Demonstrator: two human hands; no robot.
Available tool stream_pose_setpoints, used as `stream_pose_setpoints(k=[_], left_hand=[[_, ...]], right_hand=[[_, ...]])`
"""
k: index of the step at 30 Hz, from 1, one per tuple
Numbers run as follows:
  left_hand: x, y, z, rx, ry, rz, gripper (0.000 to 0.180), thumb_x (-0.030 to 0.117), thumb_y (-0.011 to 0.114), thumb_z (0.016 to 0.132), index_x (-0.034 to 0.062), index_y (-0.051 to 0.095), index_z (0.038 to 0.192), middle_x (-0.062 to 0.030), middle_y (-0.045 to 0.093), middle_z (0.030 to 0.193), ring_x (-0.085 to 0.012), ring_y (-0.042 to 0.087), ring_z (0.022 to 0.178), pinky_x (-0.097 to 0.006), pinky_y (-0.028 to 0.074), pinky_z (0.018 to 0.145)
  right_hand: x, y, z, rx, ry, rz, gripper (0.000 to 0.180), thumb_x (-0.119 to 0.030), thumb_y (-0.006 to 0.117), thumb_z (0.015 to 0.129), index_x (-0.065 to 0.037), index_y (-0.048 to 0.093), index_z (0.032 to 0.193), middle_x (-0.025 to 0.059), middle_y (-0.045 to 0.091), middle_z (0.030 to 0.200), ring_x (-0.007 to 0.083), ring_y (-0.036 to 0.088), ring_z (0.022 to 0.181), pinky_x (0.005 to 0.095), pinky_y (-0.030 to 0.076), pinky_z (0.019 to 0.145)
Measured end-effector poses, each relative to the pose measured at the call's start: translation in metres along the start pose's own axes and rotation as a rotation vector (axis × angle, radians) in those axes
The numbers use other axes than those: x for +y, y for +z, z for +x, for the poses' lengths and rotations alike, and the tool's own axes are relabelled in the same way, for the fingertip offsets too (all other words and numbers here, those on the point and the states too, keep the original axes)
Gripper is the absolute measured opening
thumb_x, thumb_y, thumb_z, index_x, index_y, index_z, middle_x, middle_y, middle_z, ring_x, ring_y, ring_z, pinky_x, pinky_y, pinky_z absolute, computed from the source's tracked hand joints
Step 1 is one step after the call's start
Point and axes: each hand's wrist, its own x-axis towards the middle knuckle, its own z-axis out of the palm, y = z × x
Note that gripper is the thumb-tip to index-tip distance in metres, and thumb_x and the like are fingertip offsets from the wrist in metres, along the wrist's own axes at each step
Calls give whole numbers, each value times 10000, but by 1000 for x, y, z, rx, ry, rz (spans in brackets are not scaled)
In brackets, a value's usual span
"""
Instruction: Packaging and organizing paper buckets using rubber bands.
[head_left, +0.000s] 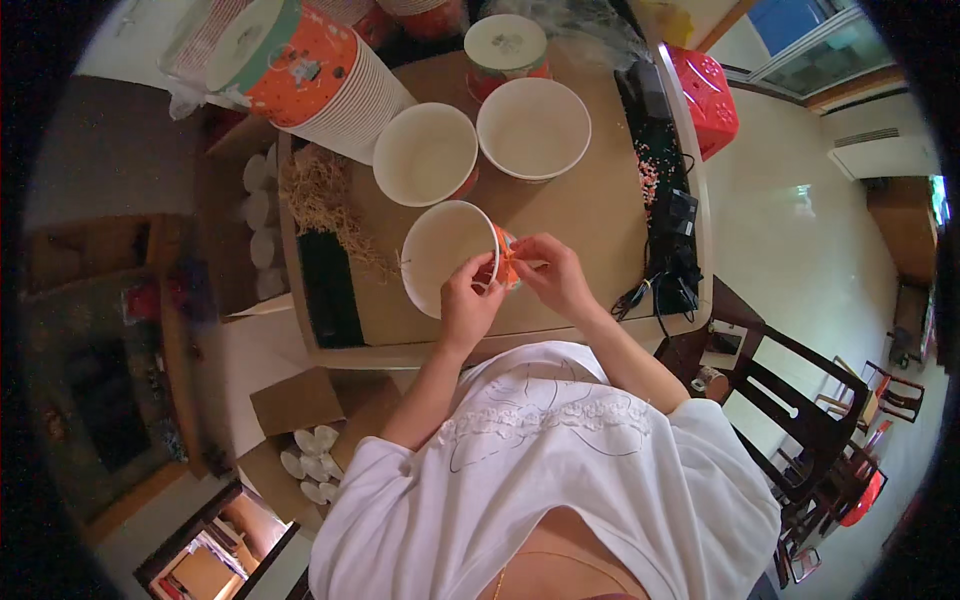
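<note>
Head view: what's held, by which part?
The nearest cup, by its rim's right side, in the left hand. Right hand, at its orange side: hold unclear.

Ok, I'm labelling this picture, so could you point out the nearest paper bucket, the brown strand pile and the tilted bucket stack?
Nearest paper bucket (438, 255): head view, its pale inside.
Brown strand pile (318, 190): head view, its middle.
Tilted bucket stack (327, 98): head view, nested rims along its side.

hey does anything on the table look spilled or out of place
Yes. Small pink and white bits lie scattered near the table's right edge, like a spill. At the left, loose brown strands sprawl in an untidy tangle. The cup in your left hand shows no obvious damage.
</note>
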Motion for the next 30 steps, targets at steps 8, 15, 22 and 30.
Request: stream_pose_setpoints(k=[8,15,22,30], left_hand=[[-4,1,-1,-31,15,-35,314,-21,582,724,-9,574,1037,-107,641,851,-165,628,723,-274,509,644],[-5,5,-1,-84,-10,-83,332,-23,583,725,-8,563,1056,-110,641,870,-166,630,739,-272,508,657],[-7,12,-2,-171,-33,-148,242,-4,568,765,3,592,1006,-108,638,863,-177,628,740,-286,506,658],[-21,26,3,-105,115,187,104,71,556,828,6,618,880,-137,629,814,-217,634,719,-310,493,639]], right_hand=[[-2,0,-1,14,16,-67,122,-16,645,755,12,587,858,90,582,838,155,578,753,286,514,624],[-3,-1,-1,35,40,-120,118,-15,644,742,-9,596,849,91,575,807,179,582,750,299,507,606],[8,-8,-4,16,-127,-322,111,-38,644,729,-31,611,835,108,576,811,238,583,727,319,486,597],[31,-15,-12,-6,82,-220,104,4,591,798,-10,580,900,46,614,814,108,579,756,242,481,636]])
